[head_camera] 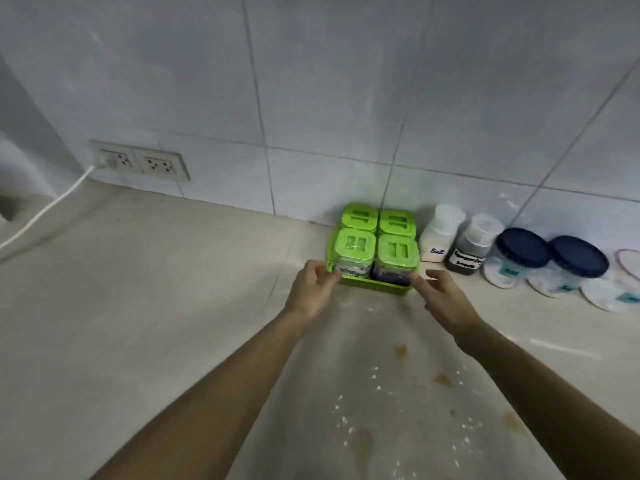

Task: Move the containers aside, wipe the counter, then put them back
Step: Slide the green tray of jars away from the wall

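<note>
A green tray [375, 285] with several green-lidded jars [356, 242] stands against the tiled wall on the beige counter [173, 306]. My left hand [311, 289] grips the tray's front left corner. My right hand [440, 296] touches its front right corner with thumb and fingertips. To the right of the tray stand a white salt bottle [441, 233], a bottle of dark seasoning [472, 247] and two tubs with dark blue lids [523, 251].
Crumbs and orange-brown stains [401, 351] lie on the counter in front of the tray. A double wall socket [142, 162] with a white cable [45, 209] sits at the left. More white containers [609, 296] lie at the far right.
</note>
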The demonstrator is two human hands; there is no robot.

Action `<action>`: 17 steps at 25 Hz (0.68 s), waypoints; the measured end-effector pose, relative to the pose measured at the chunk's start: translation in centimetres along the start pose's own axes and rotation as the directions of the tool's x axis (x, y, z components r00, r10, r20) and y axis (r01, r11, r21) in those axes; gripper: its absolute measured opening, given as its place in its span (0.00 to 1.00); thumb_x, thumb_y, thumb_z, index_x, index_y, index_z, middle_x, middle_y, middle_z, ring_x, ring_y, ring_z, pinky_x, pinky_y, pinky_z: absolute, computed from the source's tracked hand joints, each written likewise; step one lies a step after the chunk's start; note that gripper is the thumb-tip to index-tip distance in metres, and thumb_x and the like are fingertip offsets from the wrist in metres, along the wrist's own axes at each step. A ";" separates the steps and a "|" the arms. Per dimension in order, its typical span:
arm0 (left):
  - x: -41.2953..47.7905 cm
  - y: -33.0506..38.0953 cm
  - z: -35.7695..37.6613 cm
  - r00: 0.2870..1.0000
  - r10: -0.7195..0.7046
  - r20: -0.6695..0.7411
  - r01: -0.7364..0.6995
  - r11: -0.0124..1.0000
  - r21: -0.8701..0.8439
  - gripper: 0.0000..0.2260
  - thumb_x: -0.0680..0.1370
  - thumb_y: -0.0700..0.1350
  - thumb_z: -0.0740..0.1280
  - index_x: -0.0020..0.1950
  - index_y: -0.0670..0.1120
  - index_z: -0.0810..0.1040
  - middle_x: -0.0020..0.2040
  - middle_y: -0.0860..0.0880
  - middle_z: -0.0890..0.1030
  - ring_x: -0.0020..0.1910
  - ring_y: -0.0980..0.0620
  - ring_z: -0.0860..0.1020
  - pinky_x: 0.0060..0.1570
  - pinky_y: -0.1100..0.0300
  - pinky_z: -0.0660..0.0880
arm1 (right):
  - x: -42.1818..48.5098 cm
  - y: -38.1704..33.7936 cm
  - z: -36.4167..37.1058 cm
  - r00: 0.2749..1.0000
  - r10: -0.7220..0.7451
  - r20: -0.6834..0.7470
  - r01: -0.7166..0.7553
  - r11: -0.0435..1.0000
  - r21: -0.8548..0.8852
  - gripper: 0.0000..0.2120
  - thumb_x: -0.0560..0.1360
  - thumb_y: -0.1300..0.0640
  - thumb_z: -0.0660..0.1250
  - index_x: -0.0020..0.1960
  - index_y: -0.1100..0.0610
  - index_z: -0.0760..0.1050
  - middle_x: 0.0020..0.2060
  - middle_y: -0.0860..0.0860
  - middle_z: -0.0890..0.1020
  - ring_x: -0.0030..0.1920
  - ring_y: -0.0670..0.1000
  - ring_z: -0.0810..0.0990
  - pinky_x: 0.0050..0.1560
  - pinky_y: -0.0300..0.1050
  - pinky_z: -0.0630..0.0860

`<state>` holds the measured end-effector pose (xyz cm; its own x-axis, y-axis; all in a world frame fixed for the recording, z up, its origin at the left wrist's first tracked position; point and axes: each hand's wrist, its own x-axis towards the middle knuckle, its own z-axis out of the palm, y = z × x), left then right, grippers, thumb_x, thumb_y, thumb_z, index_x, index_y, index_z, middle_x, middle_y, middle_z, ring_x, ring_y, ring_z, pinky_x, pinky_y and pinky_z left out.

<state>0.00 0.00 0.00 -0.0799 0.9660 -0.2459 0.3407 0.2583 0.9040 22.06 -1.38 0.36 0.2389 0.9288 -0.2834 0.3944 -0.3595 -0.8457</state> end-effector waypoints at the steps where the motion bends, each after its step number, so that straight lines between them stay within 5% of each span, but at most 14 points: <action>1: 1.1 0.2 0.5 0.999 -0.033 0.006 0.033 0.996 -0.079 0.20 0.77 0.50 0.66 0.65 0.43 0.70 0.60 0.44 0.77 0.59 0.46 0.76 0.58 0.57 0.70 | 0.9 0.0 0.7 0.999 0.040 -0.015 -0.039 0.996 0.082 0.30 0.75 0.43 0.65 0.69 0.59 0.64 0.61 0.56 0.76 0.59 0.56 0.75 0.64 0.56 0.71; 4: 3.4 1.3 1.3 0.995 -0.092 0.027 0.096 0.972 -0.213 0.24 0.76 0.53 0.67 0.68 0.45 0.66 0.59 0.49 0.74 0.56 0.50 0.73 0.60 0.58 0.69 | 2.7 -1.1 1.6 0.995 0.104 0.001 -0.100 0.957 0.274 0.24 0.74 0.45 0.67 0.63 0.59 0.70 0.56 0.55 0.78 0.54 0.53 0.76 0.63 0.60 0.73; 9: 5.8 0.9 0.7 0.988 -0.149 0.034 0.153 0.960 -0.232 0.38 0.65 0.56 0.76 0.70 0.48 0.63 0.67 0.45 0.72 0.64 0.46 0.73 0.67 0.48 0.70 | 4.4 -1.4 1.9 0.995 0.095 -0.019 -0.078 0.896 0.437 0.18 0.72 0.54 0.72 0.59 0.63 0.77 0.49 0.56 0.83 0.39 0.47 0.81 0.44 0.44 0.79; 13: 4.1 0.0 -3.0 0.990 -0.142 -0.014 0.132 0.947 -0.294 0.35 0.67 0.51 0.76 0.69 0.48 0.64 0.61 0.42 0.77 0.58 0.45 0.78 0.63 0.50 0.73 | 3.4 -3.0 4.3 0.996 0.071 0.046 -0.084 0.908 0.412 0.12 0.70 0.52 0.73 0.45 0.62 0.81 0.42 0.57 0.84 0.45 0.54 0.80 0.60 0.55 0.75; 17: 0.1 -1.9 -10.3 0.964 -0.162 -0.213 0.078 0.932 -0.354 0.28 0.70 0.46 0.75 0.66 0.47 0.66 0.51 0.43 0.80 0.50 0.47 0.80 0.52 0.60 0.77 | 0.9 -6.6 10.6 0.980 -0.004 0.197 -0.073 0.921 0.382 0.19 0.69 0.51 0.74 0.49 0.66 0.81 0.47 0.62 0.85 0.46 0.55 0.82 0.59 0.54 0.76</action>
<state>-10.29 -0.33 1.83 -0.3320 0.8915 -0.3084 -0.0204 0.3201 0.9472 10.29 2.80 0.90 0.0577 0.9299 -0.3633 0.0074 -0.3643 -0.9313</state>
